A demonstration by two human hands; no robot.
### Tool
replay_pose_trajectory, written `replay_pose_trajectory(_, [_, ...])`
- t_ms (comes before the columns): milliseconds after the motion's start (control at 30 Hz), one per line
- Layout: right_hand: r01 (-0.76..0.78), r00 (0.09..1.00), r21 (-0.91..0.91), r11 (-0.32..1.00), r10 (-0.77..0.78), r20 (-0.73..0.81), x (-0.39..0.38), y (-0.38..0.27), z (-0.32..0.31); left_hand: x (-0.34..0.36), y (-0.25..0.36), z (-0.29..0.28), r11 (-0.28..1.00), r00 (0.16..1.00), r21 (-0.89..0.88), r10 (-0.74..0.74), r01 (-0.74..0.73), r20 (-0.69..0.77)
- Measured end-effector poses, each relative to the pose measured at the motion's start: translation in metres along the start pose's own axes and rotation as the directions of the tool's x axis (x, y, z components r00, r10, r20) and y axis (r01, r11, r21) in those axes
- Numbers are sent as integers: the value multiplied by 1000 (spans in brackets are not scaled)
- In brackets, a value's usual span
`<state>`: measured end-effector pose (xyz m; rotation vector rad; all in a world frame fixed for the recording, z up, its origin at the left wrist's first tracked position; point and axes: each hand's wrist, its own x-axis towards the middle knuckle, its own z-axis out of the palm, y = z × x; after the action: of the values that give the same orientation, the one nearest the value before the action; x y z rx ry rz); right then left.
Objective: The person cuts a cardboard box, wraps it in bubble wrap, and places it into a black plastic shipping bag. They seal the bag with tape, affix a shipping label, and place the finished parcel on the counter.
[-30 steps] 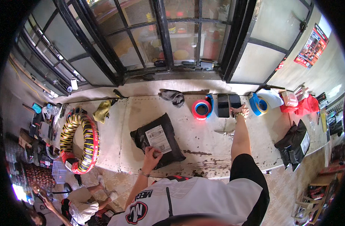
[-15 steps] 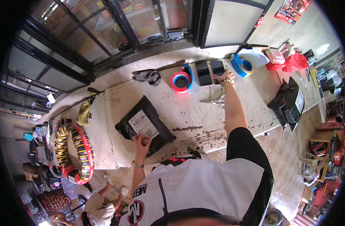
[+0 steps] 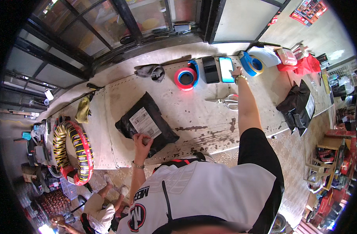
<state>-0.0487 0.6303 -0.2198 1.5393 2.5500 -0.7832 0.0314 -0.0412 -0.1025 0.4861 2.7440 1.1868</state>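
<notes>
My left hand point(image 3: 142, 143) rests at the near edge of a black plastic parcel point(image 3: 163, 132) with a white printed label point(image 3: 145, 122). Its fingers are curled together, and whatever they may hold is too small to make out. My right hand point(image 3: 238, 72), reaching far across the table, touches the right edge of a phone point(image 3: 226, 70) whose screen is lit, fingers stretched out. A second, dark phone point(image 3: 210, 70) lies just left of it. Scissors point(image 3: 227, 102) lie nearer me, beside my right forearm.
Left of the phones is a red tape roll point(image 3: 186, 79) with a blue dispenser; a blue tape dispenser point(image 3: 252, 66) stands on their right. A second black parcel point(image 3: 297, 107) lies at the right. A wrapped tyre point(image 3: 87, 156) leans at the left, near a grey cloth point(image 3: 151, 72). Another person point(image 3: 98, 212) is below left.
The phone's screen has lit up, and my right hand has slid to its right edge. The scissors show more fully now. My left hand stays at the parcel.
</notes>
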Motion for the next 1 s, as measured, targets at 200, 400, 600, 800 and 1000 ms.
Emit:
replay_pose_trajectory(200, [130,756,-307,943,-294,-585,-84,-80,20,1,3,0,992,993,-55,-115,116,30])
replay_pose_trajectory(400, [185,898,-140,973,-225,-378,-139,-129,46,0,-1,2,998,998,28,57,-56,-31])
replay_pose_trajectory(600, [79,955,-81,994,-99,-280,-145,-132,39,-3,2,3,996,998,-67,-56,55,-14])
replay_pose_trajectory(800, [187,943,-109,976,-209,-257,-149,-128,28,-1,7,1,1000,999,-14,5,-5,-38])
replay_pose_trajectory(1000, [149,946,-113,982,-175,-273,-144,-128,35,-2,4,3,1000,998,-17,9,-10,-54])
